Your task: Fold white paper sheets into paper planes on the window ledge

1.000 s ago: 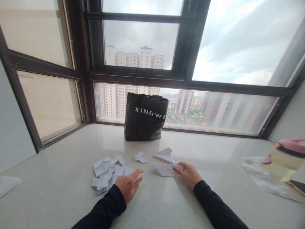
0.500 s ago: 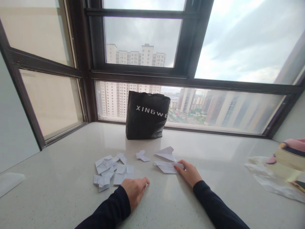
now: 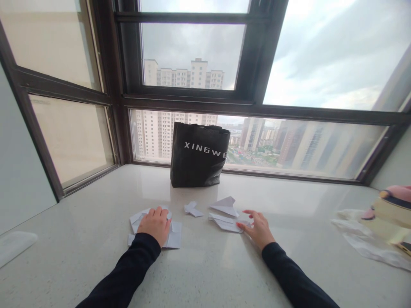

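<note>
Left hand (image 3: 156,223): spread flat, palm down on the paper scrap pile (image 3: 173,233)
Right hand (image 3: 259,226): fingers open, touching the folded paper plane (image 3: 226,222)
Risk: pressing or sliding could scatter scraps, crush folds

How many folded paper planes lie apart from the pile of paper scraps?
3. A small one lies in front of the black bag; a larger one lies to its right; the third is under the right hand's fingertips. Others may hide under the left hand.
</note>
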Motion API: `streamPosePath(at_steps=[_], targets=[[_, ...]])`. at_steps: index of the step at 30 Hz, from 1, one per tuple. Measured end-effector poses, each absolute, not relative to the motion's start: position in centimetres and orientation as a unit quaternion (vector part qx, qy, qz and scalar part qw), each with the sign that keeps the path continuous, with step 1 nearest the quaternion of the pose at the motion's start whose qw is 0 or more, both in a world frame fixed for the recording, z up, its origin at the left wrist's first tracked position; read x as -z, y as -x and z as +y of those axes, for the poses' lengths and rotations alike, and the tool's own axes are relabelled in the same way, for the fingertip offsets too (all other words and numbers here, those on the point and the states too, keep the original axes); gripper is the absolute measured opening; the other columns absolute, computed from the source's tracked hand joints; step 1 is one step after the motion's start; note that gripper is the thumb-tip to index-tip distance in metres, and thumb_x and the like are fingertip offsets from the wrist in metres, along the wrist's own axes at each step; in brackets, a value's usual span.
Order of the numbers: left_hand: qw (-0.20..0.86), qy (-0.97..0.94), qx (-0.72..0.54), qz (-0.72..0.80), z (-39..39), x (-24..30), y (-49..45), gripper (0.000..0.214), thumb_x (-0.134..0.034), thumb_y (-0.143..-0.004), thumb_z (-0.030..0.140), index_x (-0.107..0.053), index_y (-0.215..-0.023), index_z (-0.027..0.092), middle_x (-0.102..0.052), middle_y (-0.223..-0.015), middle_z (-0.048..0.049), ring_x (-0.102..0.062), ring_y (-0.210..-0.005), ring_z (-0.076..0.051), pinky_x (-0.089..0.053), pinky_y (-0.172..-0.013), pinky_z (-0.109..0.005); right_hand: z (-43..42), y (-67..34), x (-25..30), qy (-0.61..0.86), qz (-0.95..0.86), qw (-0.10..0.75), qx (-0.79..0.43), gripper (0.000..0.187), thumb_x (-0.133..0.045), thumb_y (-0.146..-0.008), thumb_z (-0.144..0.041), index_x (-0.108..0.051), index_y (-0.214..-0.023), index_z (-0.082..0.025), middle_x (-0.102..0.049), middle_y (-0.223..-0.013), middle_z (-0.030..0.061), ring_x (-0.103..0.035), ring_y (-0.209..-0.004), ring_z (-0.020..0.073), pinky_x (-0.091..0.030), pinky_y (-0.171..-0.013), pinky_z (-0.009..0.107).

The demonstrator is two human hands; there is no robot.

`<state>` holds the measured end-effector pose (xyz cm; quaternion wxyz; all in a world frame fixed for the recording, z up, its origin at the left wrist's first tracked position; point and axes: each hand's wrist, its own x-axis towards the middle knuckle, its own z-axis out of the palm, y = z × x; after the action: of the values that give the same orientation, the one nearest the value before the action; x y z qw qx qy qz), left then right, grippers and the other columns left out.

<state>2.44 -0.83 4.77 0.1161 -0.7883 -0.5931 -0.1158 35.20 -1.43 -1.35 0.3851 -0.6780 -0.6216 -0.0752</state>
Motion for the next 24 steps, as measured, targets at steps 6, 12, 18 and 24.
streamPosePath(at_steps=[6,12,18,24], targets=[[0.100,0.774,0.104,-0.616,-0.4,-3.9,-2.0,0.024,-0.046,-0.073,0.033,-0.057,-0.078,0.011,-0.055,-0.082,-0.0125,-0.048,-0.083,-0.027,-0.037,-0.068,-0.037,-1.6,-35.1,0.9,0.668,-0.614,0.409,0.095,0.037,-0.051,-0.066,-0.045,-0.055,-0.086,-0.014,-0.049,-0.076,0.0078,-0.049,-0.065,0.0205,-0.038,-0.069,0.038],[0.069,0.783,0.139,-0.602,-0.8,-3.6,-2.4,0.016,-0.049,-0.070,0.030,-0.054,-0.071,0.015,-0.054,-0.078,-0.0081,-0.048,-0.081,-0.025,-0.037,-0.067,-0.035,-2.2,-34.2,0.0,0.653,-0.604,0.443,0.110,0.033,-0.041,-0.076,-0.045,-0.056,-0.085,-0.017,-0.051,-0.079,0.0075,-0.047,-0.059,0.0170,-0.039,-0.067,0.037],[0.014,0.807,0.199,-0.556,-0.3,-3.4,-3.2,0.017,-0.038,-0.077,0.031,-0.046,-0.073,0.017,-0.052,-0.067,-0.0030,-0.052,-0.066,-0.018,-0.038,-0.061,-0.028,-3.3,-31.9,-1.9,0.611,-0.626,0.475,0.097,0.033,-0.037,-0.079,-0.043,-0.054,-0.088,-0.017,-0.050,-0.078,0.0062,-0.047,-0.060,0.0161,-0.041,-0.063,0.033],[-0.180,0.840,0.343,-0.380,-2.1,-2.2,-5.2,0.017,-0.034,-0.080,0.036,-0.033,-0.074,0.020,-0.035,-0.047,0.0091,-0.040,-0.040,-0.009,-0.030,-0.042,-0.018,-5.3,-25.6,-1.9,0.539,-0.680,0.461,-0.189,0.044,-0.051,-0.071,-0.046,-0.044,-0.103,-0.017,-0.053,-0.079,0.0031,-0.042,-0.048,0.0102,-0.037,-0.048,0.024]])
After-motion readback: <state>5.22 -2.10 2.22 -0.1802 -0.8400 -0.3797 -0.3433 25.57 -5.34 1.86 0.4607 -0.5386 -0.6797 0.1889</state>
